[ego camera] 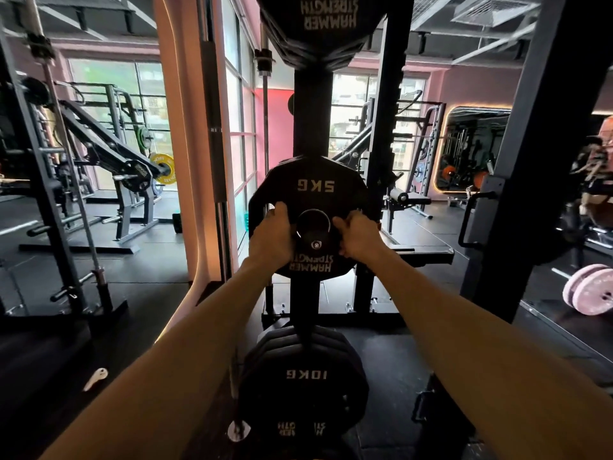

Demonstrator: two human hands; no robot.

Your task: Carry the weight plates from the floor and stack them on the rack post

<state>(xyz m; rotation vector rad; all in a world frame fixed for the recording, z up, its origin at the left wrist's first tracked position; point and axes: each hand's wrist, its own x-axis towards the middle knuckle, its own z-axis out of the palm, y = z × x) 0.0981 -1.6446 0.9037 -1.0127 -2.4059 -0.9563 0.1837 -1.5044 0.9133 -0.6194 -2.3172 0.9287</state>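
At the far left stands a dark steel rack with a bare chrome barbell (71, 180) leaning through it, and beyond it an angled machine carries a glossy yellow plate (162, 168) whose print is too small to read. A small white object (95, 378) lies on the matte black rubber floor (139, 260) near the left forearm. The left hand (272, 234) wraps the left rim of the 5 kg plate (315, 187), fingers curled over its edge and pressed against the face. This plate is black, rubbery-looking and many-sided rather than round, and it sits on the rack post (313, 227), a dark cylindrical peg with a shiny ring and a round end cap poking through the plate's centre hole. Its pale lettering appears reversed: "5KG" at the top and "HAMMER STRENGTH" upside down along the bottom. The right hand (358, 235) grips the plate's right side, fingers closed on the rim just beside the post. Above, a larger black plate (318, 24) shows the same reversed "HAMMER STRENGTH" mark, and below, a thick stack of plates (303, 383) on a lower peg reads "10KG", also reversed. At the far right, pale pink round plates (588, 290) rest on the floor.
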